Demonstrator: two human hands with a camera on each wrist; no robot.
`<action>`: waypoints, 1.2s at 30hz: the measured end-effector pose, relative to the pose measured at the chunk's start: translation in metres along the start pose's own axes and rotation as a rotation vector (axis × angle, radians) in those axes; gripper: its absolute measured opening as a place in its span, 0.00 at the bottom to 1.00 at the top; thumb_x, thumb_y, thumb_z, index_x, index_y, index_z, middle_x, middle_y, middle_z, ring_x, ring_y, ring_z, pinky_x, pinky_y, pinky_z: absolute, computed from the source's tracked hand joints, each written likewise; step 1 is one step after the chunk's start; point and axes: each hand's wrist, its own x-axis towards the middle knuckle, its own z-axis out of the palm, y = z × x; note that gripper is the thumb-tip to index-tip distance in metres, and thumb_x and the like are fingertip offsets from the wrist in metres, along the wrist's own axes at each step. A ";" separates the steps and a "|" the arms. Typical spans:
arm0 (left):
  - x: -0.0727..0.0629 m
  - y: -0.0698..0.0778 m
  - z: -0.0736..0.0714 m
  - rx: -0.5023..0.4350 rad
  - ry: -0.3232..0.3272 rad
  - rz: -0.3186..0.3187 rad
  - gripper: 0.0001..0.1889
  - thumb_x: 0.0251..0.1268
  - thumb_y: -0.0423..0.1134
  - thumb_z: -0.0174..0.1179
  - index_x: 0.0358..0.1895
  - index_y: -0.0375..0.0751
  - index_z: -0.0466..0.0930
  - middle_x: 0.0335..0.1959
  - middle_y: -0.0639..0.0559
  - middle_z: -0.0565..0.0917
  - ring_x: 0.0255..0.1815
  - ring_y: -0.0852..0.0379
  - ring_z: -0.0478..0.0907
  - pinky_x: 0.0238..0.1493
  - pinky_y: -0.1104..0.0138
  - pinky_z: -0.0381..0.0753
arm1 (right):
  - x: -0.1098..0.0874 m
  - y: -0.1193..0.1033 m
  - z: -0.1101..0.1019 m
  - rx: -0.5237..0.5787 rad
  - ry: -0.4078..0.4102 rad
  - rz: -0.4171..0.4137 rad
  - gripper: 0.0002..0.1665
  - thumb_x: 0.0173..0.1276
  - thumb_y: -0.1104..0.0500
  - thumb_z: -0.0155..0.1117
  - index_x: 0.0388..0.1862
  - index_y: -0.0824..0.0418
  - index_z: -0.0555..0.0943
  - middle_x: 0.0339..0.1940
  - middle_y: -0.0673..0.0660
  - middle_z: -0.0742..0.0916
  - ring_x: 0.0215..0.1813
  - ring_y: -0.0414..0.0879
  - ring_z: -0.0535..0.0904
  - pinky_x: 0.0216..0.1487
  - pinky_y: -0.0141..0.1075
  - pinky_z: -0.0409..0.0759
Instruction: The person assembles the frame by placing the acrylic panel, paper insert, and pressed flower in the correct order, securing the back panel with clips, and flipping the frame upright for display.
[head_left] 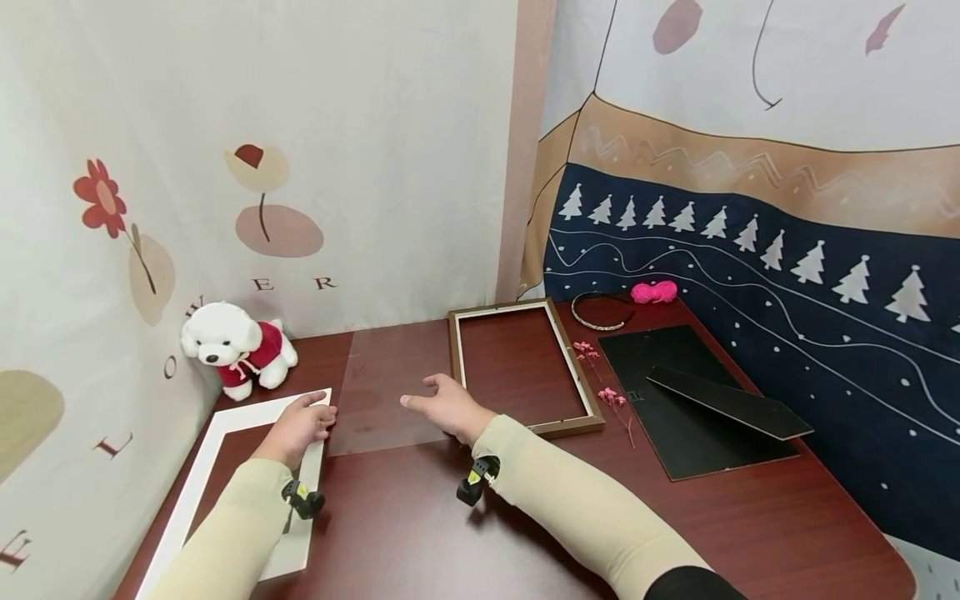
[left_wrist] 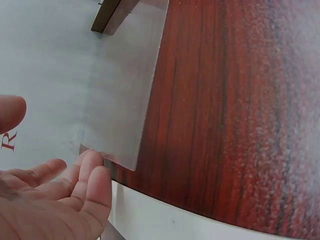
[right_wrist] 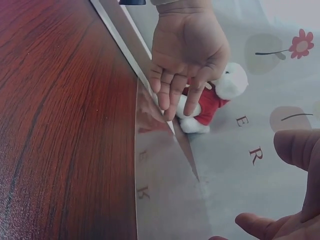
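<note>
A white rectangular mat (head_left: 201,467) with a cut-out middle lies at the left of the table. My left hand (head_left: 300,427) is over its far right corner, fingers loosely extended, beside the edge of a clear sheet (head_left: 382,367). That sheet lies flat between the mat and a brown picture frame (head_left: 577,427). Above the sheet's right part, close to the frame's left side, my right hand (head_left: 448,407) is spread with thumb and fingers apart, holding nothing. In the right wrist view the left palm (right_wrist: 192,45) shows, its fingertips near the sheet's corner.
A white plush dog (head_left: 221,337) in red sits at the back left. To the right lie a black backing board (head_left: 675,450) with a stand leg (head_left: 727,404), pink dried flowers (head_left: 611,397), a headband (head_left: 600,325) and pink yarn (head_left: 654,292). Curtains hang behind the table.
</note>
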 end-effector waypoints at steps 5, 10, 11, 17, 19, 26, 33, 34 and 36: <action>-0.002 0.001 0.001 -0.096 0.034 0.020 0.34 0.83 0.35 0.45 0.83 0.26 0.46 0.79 0.25 0.63 0.53 0.68 0.79 0.47 0.73 0.80 | 0.001 0.001 -0.001 0.005 -0.002 0.000 0.43 0.73 0.42 0.70 0.76 0.65 0.70 0.72 0.66 0.78 0.63 0.54 0.81 0.65 0.53 0.78; -0.006 0.000 0.007 -0.256 0.022 0.046 0.36 0.80 0.27 0.42 0.84 0.27 0.38 0.80 0.21 0.55 0.43 0.74 0.82 0.43 0.73 0.84 | 0.001 0.002 -0.003 0.027 0.005 0.002 0.43 0.72 0.42 0.71 0.76 0.65 0.71 0.71 0.66 0.79 0.60 0.52 0.82 0.64 0.52 0.79; -0.007 -0.001 0.009 -0.259 0.012 0.046 0.38 0.78 0.25 0.42 0.84 0.27 0.36 0.80 0.21 0.54 0.42 0.73 0.83 0.42 0.72 0.85 | 0.001 0.002 -0.003 0.028 0.007 0.002 0.43 0.72 0.42 0.71 0.76 0.65 0.71 0.71 0.66 0.78 0.61 0.51 0.82 0.64 0.51 0.79; -0.010 -0.007 0.015 -0.204 -0.016 0.054 0.41 0.72 0.22 0.43 0.85 0.27 0.35 0.76 0.21 0.66 0.42 0.69 0.86 0.39 0.69 0.86 | -0.001 0.000 -0.008 0.021 -0.005 0.002 0.42 0.74 0.42 0.69 0.76 0.65 0.71 0.73 0.65 0.77 0.60 0.52 0.81 0.63 0.51 0.79; -0.012 -0.007 0.013 -0.215 -0.010 0.068 0.40 0.73 0.22 0.43 0.85 0.27 0.35 0.74 0.22 0.69 0.42 0.69 0.86 0.38 0.68 0.86 | -0.003 -0.002 -0.012 0.025 -0.009 -0.002 0.42 0.74 0.42 0.68 0.76 0.65 0.70 0.73 0.66 0.77 0.62 0.54 0.81 0.63 0.51 0.79; -0.022 -0.004 0.011 -0.311 0.036 0.083 0.37 0.80 0.25 0.41 0.86 0.34 0.36 0.65 0.35 0.80 0.42 0.68 0.86 0.39 0.69 0.84 | -0.002 -0.002 -0.023 0.042 0.037 -0.024 0.41 0.74 0.45 0.70 0.76 0.66 0.70 0.72 0.68 0.78 0.67 0.59 0.79 0.63 0.52 0.80; -0.037 0.003 0.014 -0.379 0.037 0.109 0.38 0.80 0.24 0.41 0.87 0.36 0.36 0.47 0.61 0.85 0.42 0.68 0.86 0.36 0.71 0.83 | -0.004 0.001 -0.028 0.275 -0.013 0.018 0.48 0.74 0.57 0.71 0.84 0.68 0.58 0.77 0.76 0.70 0.62 0.63 0.84 0.59 0.50 0.86; -0.040 0.004 0.015 -0.388 0.035 0.113 0.38 0.80 0.23 0.41 0.87 0.37 0.36 0.45 0.63 0.86 0.42 0.68 0.86 0.36 0.71 0.83 | -0.004 0.001 -0.029 0.309 -0.020 0.022 0.48 0.74 0.59 0.70 0.85 0.68 0.56 0.77 0.76 0.70 0.61 0.63 0.85 0.58 0.49 0.86; -0.044 0.007 0.017 -0.399 0.039 0.121 0.38 0.80 0.23 0.42 0.87 0.38 0.37 0.43 0.66 0.86 0.42 0.69 0.86 0.36 0.71 0.83 | -0.005 0.002 -0.031 0.362 -0.023 0.016 0.49 0.75 0.62 0.69 0.85 0.69 0.53 0.74 0.77 0.73 0.57 0.63 0.87 0.56 0.47 0.87</action>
